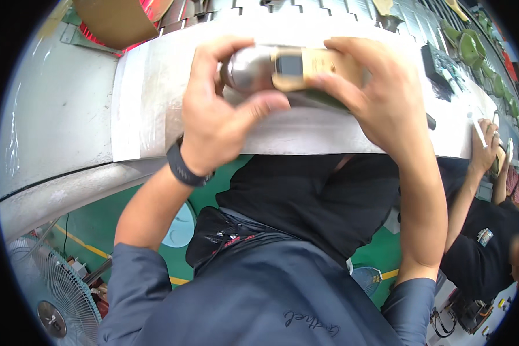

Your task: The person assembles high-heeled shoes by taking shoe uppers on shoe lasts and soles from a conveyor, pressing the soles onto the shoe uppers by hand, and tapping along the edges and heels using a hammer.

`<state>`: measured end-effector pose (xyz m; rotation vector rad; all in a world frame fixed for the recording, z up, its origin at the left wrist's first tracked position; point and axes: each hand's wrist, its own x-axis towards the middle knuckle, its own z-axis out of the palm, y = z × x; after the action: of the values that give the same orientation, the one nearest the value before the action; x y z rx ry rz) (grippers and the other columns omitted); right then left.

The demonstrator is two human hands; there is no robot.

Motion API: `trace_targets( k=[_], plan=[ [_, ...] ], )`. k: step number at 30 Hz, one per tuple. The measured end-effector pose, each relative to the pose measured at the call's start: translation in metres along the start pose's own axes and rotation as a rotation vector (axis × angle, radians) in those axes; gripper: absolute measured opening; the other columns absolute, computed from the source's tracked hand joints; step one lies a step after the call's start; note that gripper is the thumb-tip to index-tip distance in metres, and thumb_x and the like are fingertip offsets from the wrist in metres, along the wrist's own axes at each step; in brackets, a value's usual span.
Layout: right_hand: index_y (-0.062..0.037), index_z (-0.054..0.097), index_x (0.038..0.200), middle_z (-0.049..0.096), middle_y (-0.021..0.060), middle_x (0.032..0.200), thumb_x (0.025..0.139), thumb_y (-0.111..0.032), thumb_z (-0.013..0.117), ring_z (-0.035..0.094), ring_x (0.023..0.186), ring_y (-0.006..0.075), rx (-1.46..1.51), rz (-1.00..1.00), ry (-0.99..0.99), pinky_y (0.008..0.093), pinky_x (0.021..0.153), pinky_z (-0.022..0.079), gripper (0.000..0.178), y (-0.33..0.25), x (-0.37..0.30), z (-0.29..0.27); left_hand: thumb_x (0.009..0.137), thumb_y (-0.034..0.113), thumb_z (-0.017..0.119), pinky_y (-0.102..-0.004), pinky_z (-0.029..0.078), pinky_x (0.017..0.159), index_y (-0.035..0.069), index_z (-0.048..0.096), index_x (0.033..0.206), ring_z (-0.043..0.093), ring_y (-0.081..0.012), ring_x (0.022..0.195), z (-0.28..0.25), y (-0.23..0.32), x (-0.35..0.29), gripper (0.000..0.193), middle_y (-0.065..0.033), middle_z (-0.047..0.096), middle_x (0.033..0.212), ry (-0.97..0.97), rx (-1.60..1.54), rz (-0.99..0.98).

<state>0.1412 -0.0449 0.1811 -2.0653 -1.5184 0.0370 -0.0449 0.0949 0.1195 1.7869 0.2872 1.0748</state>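
Between both of my hands is a handheld appliance with a rounded silver end and a gold body (pixel 323 60) that carries a dark square panel. Motion blurs it, and its exact kind cannot be made out. My left hand (pixel 213 109) curls round the silver end, thumb along the near side. At the gold end, my right hand (pixel 389 86) grips with fingers over the far edge and thumb on the top face. The appliance is above the white work surface (pixel 328 135), close to its near edge.
A dark box-like object (pixel 438 69) lies to the right. Along the far side runs a rack with several green parts (pixel 470 49). A brown curved sheet (pixel 115 23) stands at the far left. Another person's hand (pixel 484 141) works at the right. A fan (pixel 52 300) stands lower left.
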Motion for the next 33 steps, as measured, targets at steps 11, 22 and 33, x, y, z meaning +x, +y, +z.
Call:
trace_targets(
  k=[11, 22, 33],
  plan=[
    [-0.0024, 0.074, 0.119, 0.074, 0.0144, 0.117, 0.076, -0.028, 0.088, 0.068, 0.109, 0.0326, -0.009, -0.34, 0.066, 0.0469, 0.099, 0.049, 0.052, -0.004, -0.026, 0.016, 0.074, 0.032, 0.094, -0.0405, 0.055, 0.103, 0.002, 0.069, 0.131, 0.068, -0.0334, 0.122, -0.019, 0.005, -0.011, 0.069, -0.019, 0.07, 0.132, -0.389, 0.371, 0.244],
    [-0.0006, 0.076, 0.119, 0.075, 0.0151, 0.114, 0.08, -0.013, 0.084, 0.068, 0.105, 0.0303, 0.095, -0.208, -0.073, 0.0396, 0.095, 0.051, 0.042, -0.011, -0.023, 0.007, 0.08, 0.035, 0.09, -0.0432, 0.055, 0.1, 0.001, 0.07, 0.127, 0.069, -0.0335, 0.119, -0.011, -0.003, -0.024, 0.062, -0.0177, 0.072, 0.128, -0.311, 0.353, 0.323],
    [0.0005, 0.072, 0.107, 0.076, 0.0123, 0.093, 0.074, -0.02, 0.092, 0.075, 0.085, 0.0229, 0.138, 0.135, -0.448, 0.0368, 0.083, 0.056, 0.044, -0.027, 0.011, -0.013, 0.08, 0.038, 0.088, -0.0443, 0.054, 0.097, -0.002, 0.066, 0.13, 0.07, -0.0352, 0.116, 0.001, -0.001, -0.038, 0.068, -0.0195, 0.071, 0.131, -0.269, 0.441, 0.345]
  ],
)
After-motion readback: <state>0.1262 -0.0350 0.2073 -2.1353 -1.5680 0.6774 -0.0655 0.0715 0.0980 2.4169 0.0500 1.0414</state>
